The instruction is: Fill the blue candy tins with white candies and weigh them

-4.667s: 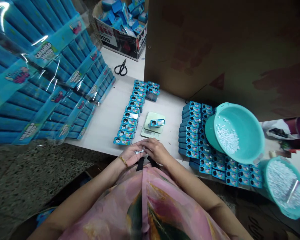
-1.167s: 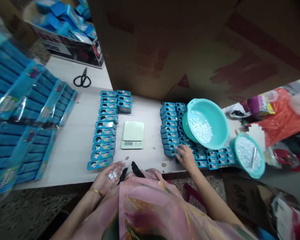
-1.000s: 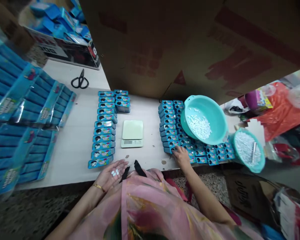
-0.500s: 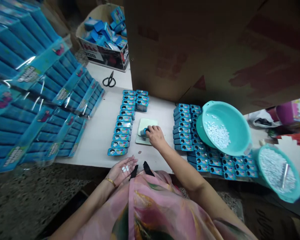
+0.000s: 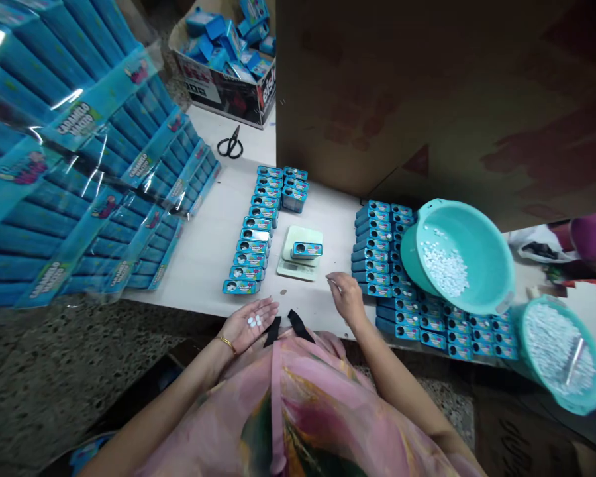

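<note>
White bits are held loose in the spread left hand; its palm is best cupped so none are dropped. The blue tin is held up flat by the scale and should not be bumped. The right hand is bent; whether anything is pinched cannot be told. Speckled floor is seen by the white table, backed by a big brown box.

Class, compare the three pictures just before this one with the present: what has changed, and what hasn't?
The right hand has set a blue box on the previously bare scale, let go and moved off rightward. The left hand stays palm up with white pieces; the scissors haven't moved.
</note>
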Tool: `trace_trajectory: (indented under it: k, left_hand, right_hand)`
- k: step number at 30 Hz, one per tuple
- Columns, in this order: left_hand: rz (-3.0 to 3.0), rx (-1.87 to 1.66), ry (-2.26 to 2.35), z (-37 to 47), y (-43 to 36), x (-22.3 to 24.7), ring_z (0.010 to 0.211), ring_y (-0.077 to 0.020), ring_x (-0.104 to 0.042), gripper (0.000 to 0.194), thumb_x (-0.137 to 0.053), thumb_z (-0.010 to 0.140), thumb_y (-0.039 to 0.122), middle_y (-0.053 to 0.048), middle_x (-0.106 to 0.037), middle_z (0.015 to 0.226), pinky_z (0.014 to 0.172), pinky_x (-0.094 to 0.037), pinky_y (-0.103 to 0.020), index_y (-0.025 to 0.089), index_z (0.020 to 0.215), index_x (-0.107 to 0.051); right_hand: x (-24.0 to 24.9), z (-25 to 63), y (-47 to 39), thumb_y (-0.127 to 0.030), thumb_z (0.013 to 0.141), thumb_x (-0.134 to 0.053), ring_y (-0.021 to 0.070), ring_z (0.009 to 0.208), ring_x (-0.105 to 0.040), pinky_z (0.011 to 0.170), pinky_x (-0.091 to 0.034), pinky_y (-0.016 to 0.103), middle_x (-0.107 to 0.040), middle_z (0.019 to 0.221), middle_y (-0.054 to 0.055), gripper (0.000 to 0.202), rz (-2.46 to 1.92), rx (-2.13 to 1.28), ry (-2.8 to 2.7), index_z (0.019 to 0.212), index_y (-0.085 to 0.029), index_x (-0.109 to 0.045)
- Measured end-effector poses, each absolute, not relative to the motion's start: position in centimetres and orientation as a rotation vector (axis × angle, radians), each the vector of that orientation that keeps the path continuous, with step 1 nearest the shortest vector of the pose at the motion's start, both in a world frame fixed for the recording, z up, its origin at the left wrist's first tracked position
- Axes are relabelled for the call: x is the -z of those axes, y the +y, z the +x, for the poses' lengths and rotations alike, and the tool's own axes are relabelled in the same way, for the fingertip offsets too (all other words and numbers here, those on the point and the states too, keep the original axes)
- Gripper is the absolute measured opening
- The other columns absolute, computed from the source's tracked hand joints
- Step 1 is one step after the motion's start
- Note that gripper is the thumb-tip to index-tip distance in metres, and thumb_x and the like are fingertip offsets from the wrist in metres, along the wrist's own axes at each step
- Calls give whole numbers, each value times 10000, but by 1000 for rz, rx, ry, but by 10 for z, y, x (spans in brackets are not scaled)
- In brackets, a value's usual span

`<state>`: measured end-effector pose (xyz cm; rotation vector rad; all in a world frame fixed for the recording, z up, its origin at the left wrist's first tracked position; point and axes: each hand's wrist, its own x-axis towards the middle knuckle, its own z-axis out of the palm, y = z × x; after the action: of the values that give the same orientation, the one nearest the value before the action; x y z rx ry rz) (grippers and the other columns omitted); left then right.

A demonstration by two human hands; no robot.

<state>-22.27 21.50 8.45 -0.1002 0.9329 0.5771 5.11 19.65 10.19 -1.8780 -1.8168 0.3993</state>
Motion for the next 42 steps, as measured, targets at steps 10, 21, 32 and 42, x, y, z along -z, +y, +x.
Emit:
trace_trajectory:
  k: [10,21,32,42]
  left_hand:
    - [-107,-568,947,-221,211,-87,981,-223,-553,233,-482,783,168,-167,-605,1021,826,-467,-321,64,963,-587]
    - [-143,-607,962,-221,208,-87,959,-226,-565,230,-482,782,168,-172,-610,1002,802,-479,-331,68,960,-586]
    - [-151,-639,883,-194,236,-96,959,-219,-562,260,-457,796,225,-167,-602,1011,791,-471,-317,66,969,-569]
    - [-243,-837,788,-139,303,-88,658,-156,-578,211,-425,811,266,-74,-607,733,643,-481,-314,107,874,-550]
  right_hand:
    - [-81,48,187,-220,824,-407,175,858,-560,784,-411,318,-625,895,55,216,-1903,-566,-1735,925,-197,-596]
    - [-67,52,230,-233,720,-541,184,916,-526,766,-447,331,-514,1111,105,444,-1803,-633,-1413,1146,-178,-432]
    - [-69,42,285,-239,732,-498,178,899,-526,780,-425,313,-549,1034,50,405,-1659,-801,-1594,1127,-186,-430]
    - [-178,8,262,-176,797,-438,249,1090,-350,920,-246,431,-474,1157,60,405,-1537,-302,-2412,1191,-269,-430]
